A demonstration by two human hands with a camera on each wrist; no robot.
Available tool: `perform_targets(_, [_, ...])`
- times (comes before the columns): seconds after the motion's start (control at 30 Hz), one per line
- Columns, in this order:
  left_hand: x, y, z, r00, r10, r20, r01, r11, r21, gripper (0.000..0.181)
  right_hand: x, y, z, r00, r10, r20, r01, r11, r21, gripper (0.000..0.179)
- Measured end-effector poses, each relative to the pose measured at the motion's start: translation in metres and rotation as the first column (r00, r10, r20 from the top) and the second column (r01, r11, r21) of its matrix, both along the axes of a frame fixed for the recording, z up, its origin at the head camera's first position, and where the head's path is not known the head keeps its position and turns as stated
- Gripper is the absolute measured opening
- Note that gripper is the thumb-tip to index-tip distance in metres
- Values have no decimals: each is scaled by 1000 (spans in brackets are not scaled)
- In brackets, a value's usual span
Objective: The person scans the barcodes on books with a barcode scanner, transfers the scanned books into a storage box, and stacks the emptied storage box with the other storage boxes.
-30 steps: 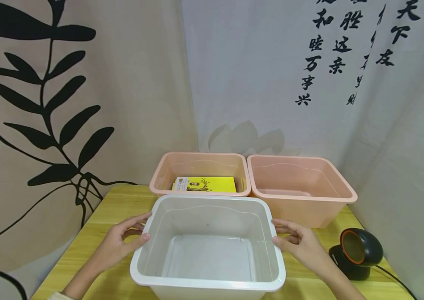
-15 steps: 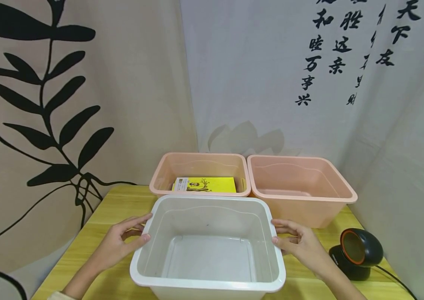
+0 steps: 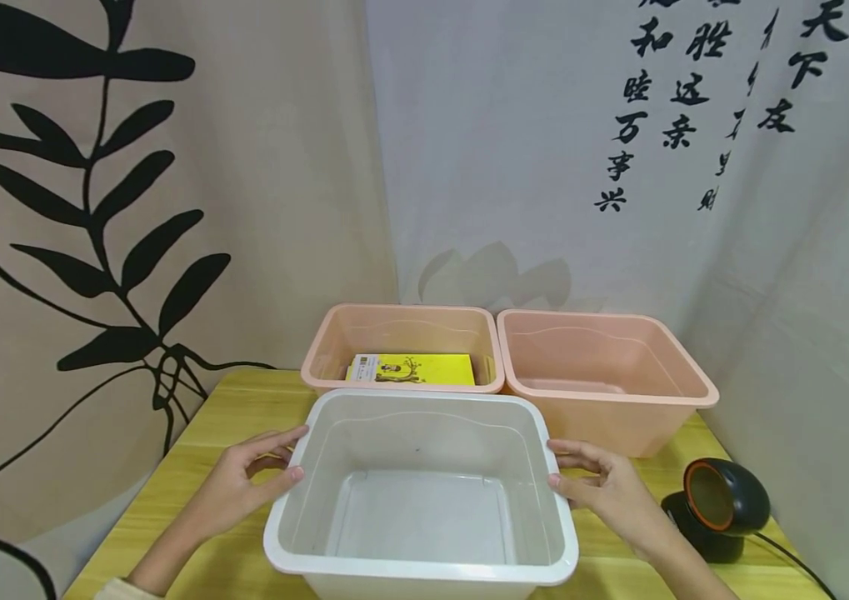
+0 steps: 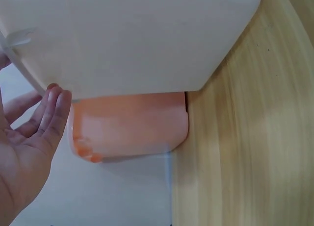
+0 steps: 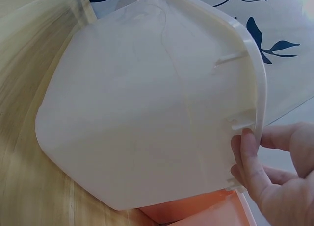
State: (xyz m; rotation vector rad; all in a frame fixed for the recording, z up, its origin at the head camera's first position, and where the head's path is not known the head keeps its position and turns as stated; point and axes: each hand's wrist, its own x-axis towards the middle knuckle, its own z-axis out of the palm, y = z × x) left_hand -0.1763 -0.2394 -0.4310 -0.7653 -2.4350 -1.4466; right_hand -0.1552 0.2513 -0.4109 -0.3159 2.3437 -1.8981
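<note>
A white plastic bin (image 3: pixel 424 569) stands on the table in front of me in the head view, and its inside looks bare. My left hand (image 3: pixel 247 477) holds its left rim, the thumb on the near part and the fingertips farther along. In the left wrist view those fingers (image 4: pixel 46 119) touch the bin's outer side just under the rim. On the opposite side my right hand (image 3: pixel 604 483) pinches the right rim. The right wrist view shows its fingers (image 5: pixel 251 160) beneath the rim, with the thumb against the outer edge.
Behind the white bin stand two pink bins. A yellow box or book (image 3: pixel 435 367) lies in the left pink bin (image 3: pixel 402 313); the right pink bin (image 3: pixel 596 425) shows a bare floor. A black round device (image 3: pixel 724 500) with a cable sits at the right on the wooden table (image 3: pixel 259 400).
</note>
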Motion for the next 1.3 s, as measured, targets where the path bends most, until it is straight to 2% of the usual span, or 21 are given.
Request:
perform_targets(0.13, [1, 3, 3, 1000, -12, 1, 12, 1000, 9, 45, 3, 3, 4, 1000, -21, 15, 21, 1000, 8, 58])
perform_targets(0.3, [2, 6, 8, 1000, -28, 14, 27, 999, 35, 46, 5, 8, 11, 999, -29, -16, 29, 1000, 5, 55])
perform_targets(0.47, [3, 10, 16, 997, -68, 22, 67, 995, 78, 46, 8, 14, 21, 998, -31, -56, 31, 1000, 2, 51])
perform_targets(0.6, [3, 15, 24, 995, -102, 13, 100, 989, 109, 47, 11, 19, 31, 998, -40, -57, 41, 999, 14, 51])
perform_targets(0.9, [2, 30, 47, 990, -138, 8, 136, 981, 135, 48, 11, 36, 51, 995, 2, -95, 0, 1000, 27, 45])
perform_targets(1.07, [1, 39, 61, 991, -137, 12, 134, 983, 125, 48, 7, 49, 60, 991, 49, -127, -52, 998, -22, 43])
perform_targets(1.17, [0, 44, 72, 991, -136, 15, 133, 984, 121, 47, 3, 56, 67, 991, 53, -120, -60, 996, -59, 43])
perform_targets(1.3, [-4, 51, 86, 990, -137, 17, 134, 984, 116, 46, 0, 66, 78, 994, 39, -98, -44, 997, -56, 43])
